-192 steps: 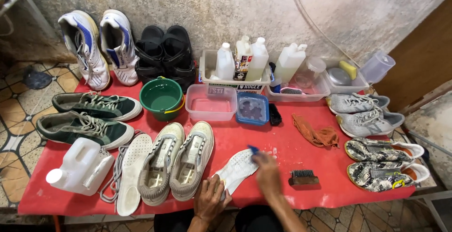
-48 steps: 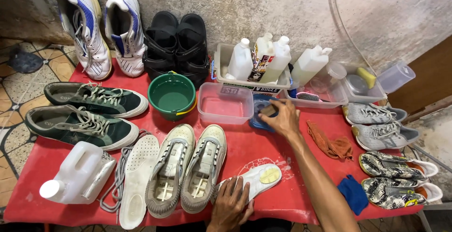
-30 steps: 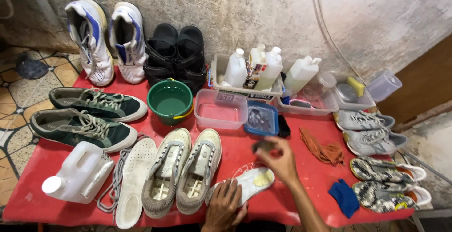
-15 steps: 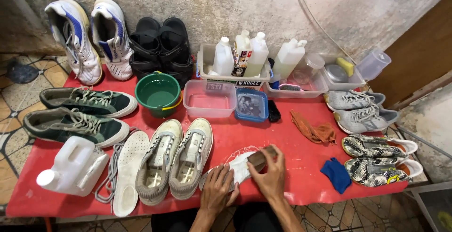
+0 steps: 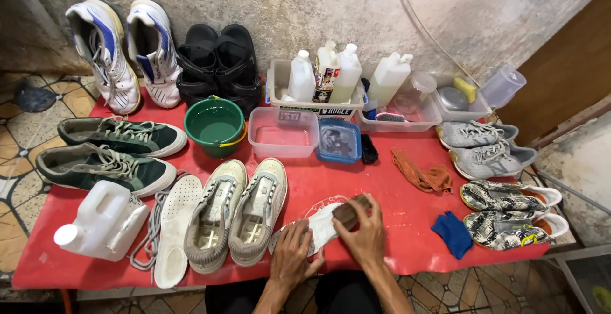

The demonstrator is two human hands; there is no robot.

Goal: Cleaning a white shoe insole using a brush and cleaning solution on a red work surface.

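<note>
A white insole [image 5: 318, 225] lies flat near the front edge of the red table [image 5: 394, 218]. My left hand [image 5: 291, 256] presses down on its near end. My right hand [image 5: 366, 236] grips a dark brown brush [image 5: 351, 211] and holds it against the insole's far end. Just left of the insole stands a pair of cream sneakers [image 5: 237, 211], toes pointing away from me.
A green bucket [image 5: 214, 126], a clear tub [image 5: 284, 132] and a small blue tub [image 5: 339, 141] sit mid-table. Bottles in trays line the back wall. Green, white, black, grey and patterned shoes ring the table. A white jug [image 5: 102, 221], blue cloth [image 5: 453, 232] and orange cloth [image 5: 421, 174] lie nearby.
My right hand reached to the blue tub, then came back with the brush and now rests it on the insole. The blue cloth now lies on the table at the right.
</note>
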